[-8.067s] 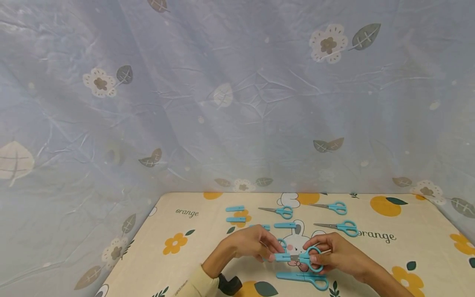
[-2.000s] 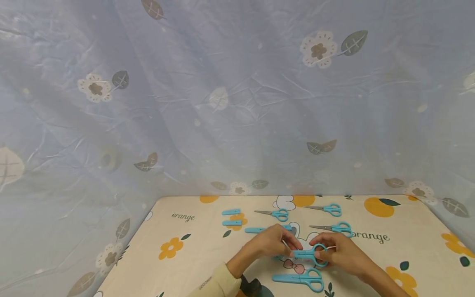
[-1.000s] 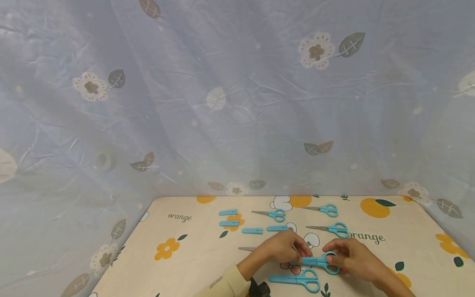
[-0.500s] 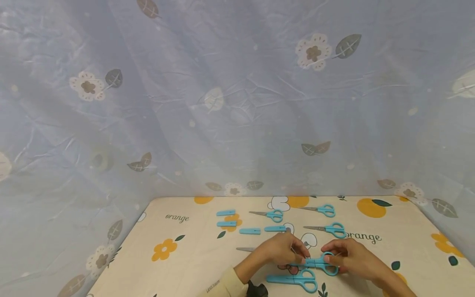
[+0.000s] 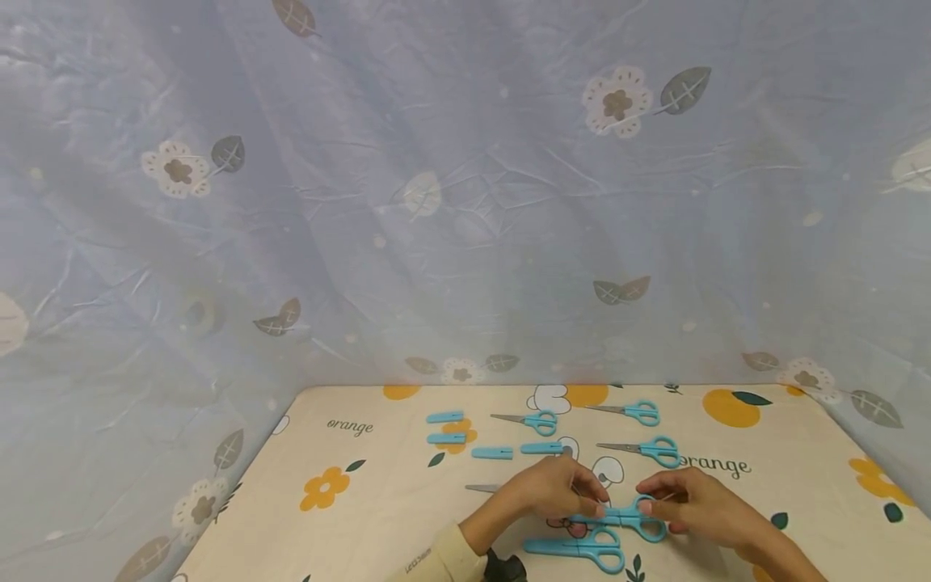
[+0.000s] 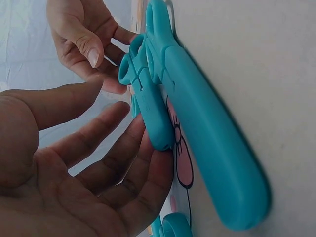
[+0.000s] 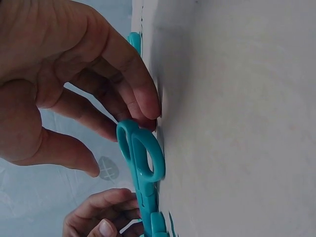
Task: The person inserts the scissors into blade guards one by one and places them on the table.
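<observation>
Pale blue plastic scissors (image 5: 620,516), with a matching cover over the blades, lie between the two hands in the head view, on the cream cloth (image 5: 393,525) with its printed flowers. The left hand (image 5: 558,490) is at the covered end and the right hand (image 5: 700,506) at the handle end, each with bent fingers. Just on the near side lies a second covered pair (image 5: 563,547), and a bare blade (image 5: 482,487) juts out past the left hand. Farther back are three uncovered pairs, the back-left scissors (image 5: 537,420), the back-right scissors (image 5: 633,411) and the middle-right scissors (image 5: 650,449), with four loose covers (image 5: 492,453) toward the left. In the left wrist view the left hand is loosely open: its thumb stands well apart from the cover, while the lower fingertips meet or nearly meet the cover's end, so nothing is pinched. The second covered pair runs beside it, nearer the camera. In the right wrist view the right hand is also open, thumb clear of the handle rings (image 7: 154,158), the other fingers gently bent. Their tips are right beside the rings; whether they touch cannot be told.
</observation>
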A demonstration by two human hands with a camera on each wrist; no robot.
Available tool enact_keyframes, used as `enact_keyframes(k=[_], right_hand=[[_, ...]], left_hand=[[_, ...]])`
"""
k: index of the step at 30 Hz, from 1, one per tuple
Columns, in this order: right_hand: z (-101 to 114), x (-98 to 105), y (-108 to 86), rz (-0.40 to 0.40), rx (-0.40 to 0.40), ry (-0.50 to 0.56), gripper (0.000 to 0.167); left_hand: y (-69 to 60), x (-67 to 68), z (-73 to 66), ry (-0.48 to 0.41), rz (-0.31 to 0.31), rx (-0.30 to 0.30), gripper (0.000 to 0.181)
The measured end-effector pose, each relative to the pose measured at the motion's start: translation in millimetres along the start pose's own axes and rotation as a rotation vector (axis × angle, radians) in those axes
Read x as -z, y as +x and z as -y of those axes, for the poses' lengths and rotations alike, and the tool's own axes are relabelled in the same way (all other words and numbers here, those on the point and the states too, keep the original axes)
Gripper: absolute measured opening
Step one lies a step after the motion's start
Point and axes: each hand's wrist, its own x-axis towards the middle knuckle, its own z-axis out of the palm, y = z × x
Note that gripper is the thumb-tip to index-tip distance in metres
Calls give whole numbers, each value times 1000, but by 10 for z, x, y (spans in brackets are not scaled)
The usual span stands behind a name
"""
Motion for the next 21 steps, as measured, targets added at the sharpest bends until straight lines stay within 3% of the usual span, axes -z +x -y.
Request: enact_keyframes(k=[14, 21], right_hand=[[33, 16, -4, 3, -33, -11, 47], [39, 37, -22, 21, -11, 6, 45]], left_hand=[[-15, 30, -32, 41, -3, 12, 15], [-27, 32, -25, 74, 0, -20, 23]])
